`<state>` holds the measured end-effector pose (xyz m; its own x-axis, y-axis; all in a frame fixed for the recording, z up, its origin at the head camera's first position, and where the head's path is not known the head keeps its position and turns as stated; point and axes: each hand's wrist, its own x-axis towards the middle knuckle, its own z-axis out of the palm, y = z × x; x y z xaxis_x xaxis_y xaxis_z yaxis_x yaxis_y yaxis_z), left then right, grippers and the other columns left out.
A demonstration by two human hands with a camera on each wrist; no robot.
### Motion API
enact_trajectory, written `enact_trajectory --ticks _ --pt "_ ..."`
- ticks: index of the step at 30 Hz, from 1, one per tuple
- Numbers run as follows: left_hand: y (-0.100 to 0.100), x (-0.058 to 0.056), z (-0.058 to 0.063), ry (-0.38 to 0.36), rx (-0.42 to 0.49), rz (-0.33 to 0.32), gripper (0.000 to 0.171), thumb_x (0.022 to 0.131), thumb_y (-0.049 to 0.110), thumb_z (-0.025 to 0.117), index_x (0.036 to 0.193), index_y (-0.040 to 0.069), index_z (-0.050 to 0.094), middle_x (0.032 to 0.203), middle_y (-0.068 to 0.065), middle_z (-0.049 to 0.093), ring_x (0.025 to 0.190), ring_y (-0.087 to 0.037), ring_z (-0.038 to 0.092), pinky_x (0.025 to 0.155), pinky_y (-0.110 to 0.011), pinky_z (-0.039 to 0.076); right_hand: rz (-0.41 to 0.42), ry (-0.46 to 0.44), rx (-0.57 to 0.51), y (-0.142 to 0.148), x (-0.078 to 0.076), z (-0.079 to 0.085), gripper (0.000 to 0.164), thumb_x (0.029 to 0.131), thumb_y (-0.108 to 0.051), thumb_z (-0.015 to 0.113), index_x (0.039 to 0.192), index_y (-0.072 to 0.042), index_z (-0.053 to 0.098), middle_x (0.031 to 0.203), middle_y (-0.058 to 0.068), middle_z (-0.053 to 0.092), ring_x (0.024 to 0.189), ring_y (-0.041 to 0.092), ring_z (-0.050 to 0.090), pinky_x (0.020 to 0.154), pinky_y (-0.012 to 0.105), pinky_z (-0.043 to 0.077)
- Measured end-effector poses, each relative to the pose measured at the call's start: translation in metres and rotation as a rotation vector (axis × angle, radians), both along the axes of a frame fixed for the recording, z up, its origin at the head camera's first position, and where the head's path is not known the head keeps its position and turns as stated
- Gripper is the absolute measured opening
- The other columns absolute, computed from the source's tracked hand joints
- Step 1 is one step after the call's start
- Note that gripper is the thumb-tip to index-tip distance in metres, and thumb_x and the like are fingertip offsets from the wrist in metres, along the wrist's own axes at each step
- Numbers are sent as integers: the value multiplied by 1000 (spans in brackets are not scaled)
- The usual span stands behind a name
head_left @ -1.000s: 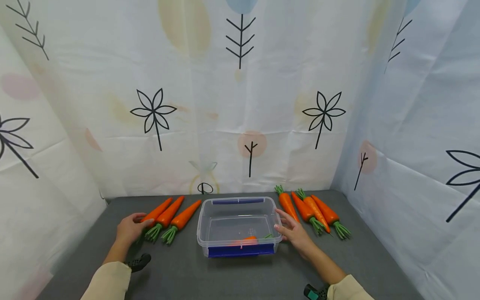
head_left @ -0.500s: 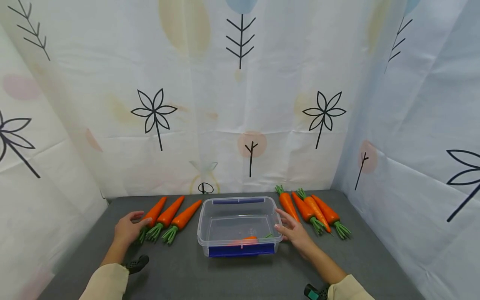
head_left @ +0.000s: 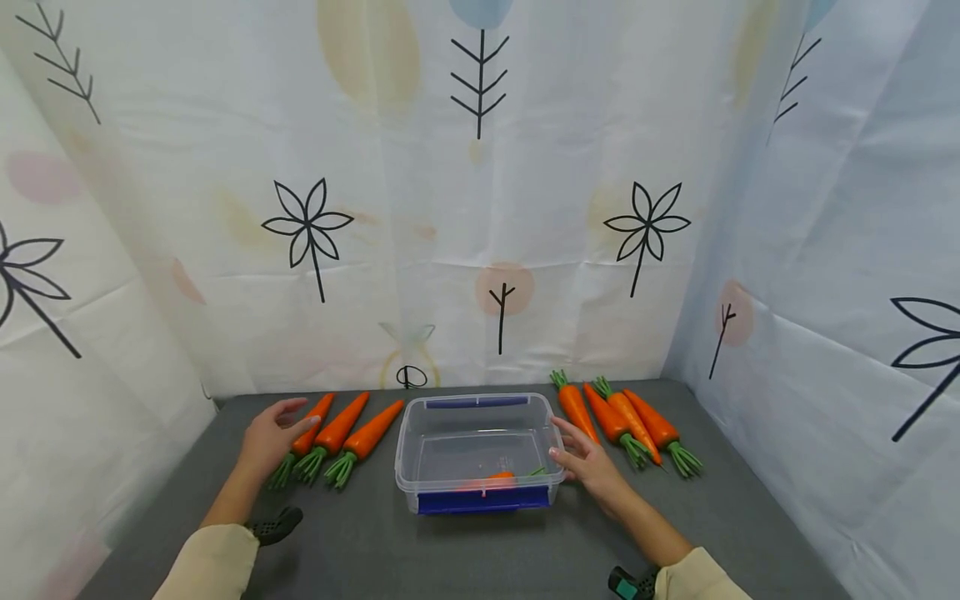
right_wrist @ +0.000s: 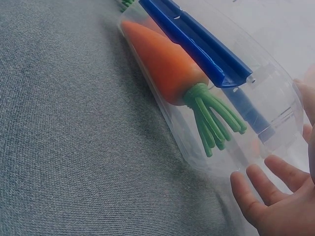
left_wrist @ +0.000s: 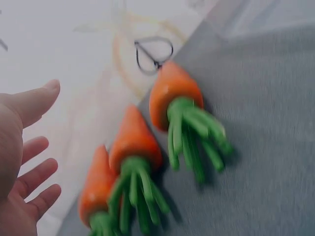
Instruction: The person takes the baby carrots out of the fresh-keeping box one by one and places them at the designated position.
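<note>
My left hand [head_left: 270, 437] hovers by the leftmost carrot [head_left: 309, 433], fingers extended and holding nothing. In the left wrist view, the fingers [left_wrist: 42, 179] stand apart from three carrots, the nearest carrot [left_wrist: 176, 96] blurred. These lie side by side, green stems toward me. A clear plastic box [head_left: 408, 504] with blue clips stands in the middle, lidless. Against its right side rests my right hand [head_left: 596, 475], fingers loosely extended. Through the box wall a carrot [right_wrist: 165, 64] shows lying along the front, with a hint of more orange behind it.
Several carrots [head_left: 660, 421] lie right of the box at the back, stems pointing in mixed directions. A grey cloth [head_left: 450, 558] covers the table. White printed curtains [head_left: 465, 317] enclose the back and sides.
The leftmost carrot has swung round to lie more in line with its two neighbours. My left hand has let go of it and lifted slightly right. My right hand and the box stay put.
</note>
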<state>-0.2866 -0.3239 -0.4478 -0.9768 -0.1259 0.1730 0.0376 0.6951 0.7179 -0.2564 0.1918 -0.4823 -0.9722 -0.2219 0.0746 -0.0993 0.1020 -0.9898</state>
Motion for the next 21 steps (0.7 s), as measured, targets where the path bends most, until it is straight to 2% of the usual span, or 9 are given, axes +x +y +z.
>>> enact_trajectory --ticks 7,12,21 --pt "23 -6 25 40 46 -174 65 92 42 65 142 6 47 142 -26 43 126 -45 42 93 -62 40 2 7 -2 0 0 0 60 98 -14 60 152 -13 34 138 31 44 113 40 55 83 42 55" --pt "47 -5 42 57 94 -297 59 95 36 63 142 5 46 141 -25 44 124 -44 45 94 -60 42 15 12 -4 0 0 0 59 98 -11 59 151 -12 35 138 32 43 113 41 55 82 41 55" --pt "89 -9 59 0 180 -482 55 93 36 66 140 13 50 141 -13 49 123 -35 51 100 -57 40 27 16 -10 1 -1 -1 59 98 -11 58 152 -11 33 138 32 42 114 42 54 83 41 55"
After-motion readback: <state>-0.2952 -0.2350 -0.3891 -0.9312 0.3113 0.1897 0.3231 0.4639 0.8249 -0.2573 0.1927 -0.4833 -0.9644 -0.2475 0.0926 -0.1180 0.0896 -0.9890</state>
